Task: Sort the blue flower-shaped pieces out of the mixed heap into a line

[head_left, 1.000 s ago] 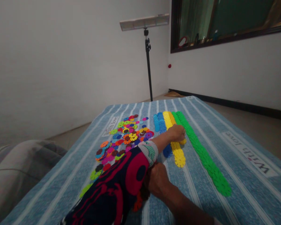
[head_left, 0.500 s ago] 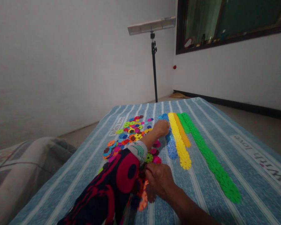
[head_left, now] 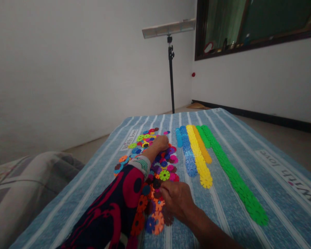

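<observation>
A mixed pile of flower-shaped plastic discs (head_left: 165, 175) in many colours covers the left half of the cloth. My left hand (head_left: 160, 143) reaches over the far part of this pile. Its fingers are closed and point down; whatever is in them is hidden. Lower down, my right hand (head_left: 176, 197) has thumb and forefinger pinched at the pile's right edge, beside a black disc (head_left: 157, 183). To the right lie overlapping rows of one colour each: light blue (head_left: 179, 138), blue (head_left: 189, 155), yellow (head_left: 198, 152), orange-yellow (head_left: 203, 148), a short green row (head_left: 203, 137) and a long green row (head_left: 233, 176).
A blue-and-white striped cloth (head_left: 238, 214) covers the table. Beyond it stands a lamp on a black pole (head_left: 171, 76). Grey fabric (head_left: 46, 183) bulges up at the table's left side. A dark-framed window (head_left: 248, 27) is at upper right.
My left hand has moved left, from the blue rows back over the pile, uncovering the light blue row. My right hand has stayed almost in place.
</observation>
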{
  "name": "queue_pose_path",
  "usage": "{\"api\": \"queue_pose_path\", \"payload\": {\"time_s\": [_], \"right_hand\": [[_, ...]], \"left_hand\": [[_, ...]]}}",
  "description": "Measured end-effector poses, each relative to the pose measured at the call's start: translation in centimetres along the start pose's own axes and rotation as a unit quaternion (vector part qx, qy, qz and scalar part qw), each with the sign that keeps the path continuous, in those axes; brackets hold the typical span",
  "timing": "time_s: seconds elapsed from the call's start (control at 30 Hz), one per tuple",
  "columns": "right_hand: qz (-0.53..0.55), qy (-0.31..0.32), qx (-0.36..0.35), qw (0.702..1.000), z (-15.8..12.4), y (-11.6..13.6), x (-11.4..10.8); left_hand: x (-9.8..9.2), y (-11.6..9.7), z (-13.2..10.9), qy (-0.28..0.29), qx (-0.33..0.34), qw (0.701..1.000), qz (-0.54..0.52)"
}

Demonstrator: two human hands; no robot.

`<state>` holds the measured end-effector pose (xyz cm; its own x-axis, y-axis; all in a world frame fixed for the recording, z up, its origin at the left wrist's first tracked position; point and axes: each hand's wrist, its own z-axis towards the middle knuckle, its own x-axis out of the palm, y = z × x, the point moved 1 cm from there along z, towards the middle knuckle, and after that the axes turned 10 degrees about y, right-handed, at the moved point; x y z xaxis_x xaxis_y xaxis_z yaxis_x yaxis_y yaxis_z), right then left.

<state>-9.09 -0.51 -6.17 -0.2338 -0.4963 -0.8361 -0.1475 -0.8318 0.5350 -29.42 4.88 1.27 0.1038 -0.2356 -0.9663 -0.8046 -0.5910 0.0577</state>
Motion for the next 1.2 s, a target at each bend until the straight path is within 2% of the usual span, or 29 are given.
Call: {"api": "queue_pose_path", "payload": {"time_s": [0.2, 0.37, 0.5, 0.67, 0.77, 0.83, 0.97, 1.2], "right_hand": [[0.002, 0.002, 0.001, 1.000, 0.0, 0.0, 0.0], [0.000, 0.015, 0.006, 1.000, 0.0, 0.4, -0.6], [0.000, 0.017, 0.011, 1.000, 0.0, 0.5, -0.9], [0.003, 0.014, 0.012, 1.000, 0.1, 0.3, -0.8], [0.004, 0.024, 0.012, 1.000, 0.2, 0.2, -0.6], [-0.007, 0.026, 0.006, 1.000, 0.3, 0.0, -0.5], [-0.023, 0.009, -0.014, 1.000, 0.4, 0.0, -0.3], [-0.014, 0.009, -0.014, 1.000, 0.5, -0.1, -0.1]], "left_hand": [[-0.3, 0.4, -0.1, -0.009, -0.010, 0.999, -0.030], [-1.4, 0.2, -0.5, -0.016, 0.002, 0.998, -0.054], [-2.4, -2.9, -0.9, -0.007, 0.085, 0.993, -0.077], [-2.4, -9.8, -1.8, 0.004, 0.290, 0.956, -0.055], [-1.9, -13.3, -2.3, 0.005, 0.341, 0.940, -0.011], [-1.5, -14.8, -2.4, 0.014, 0.352, 0.936, 0.016], [-1.1, -16.2, -2.5, 0.033, 0.352, 0.935, 0.042], [-0.6, -16.0, -2.4, 0.062, 0.360, 0.929, 0.059]]}}
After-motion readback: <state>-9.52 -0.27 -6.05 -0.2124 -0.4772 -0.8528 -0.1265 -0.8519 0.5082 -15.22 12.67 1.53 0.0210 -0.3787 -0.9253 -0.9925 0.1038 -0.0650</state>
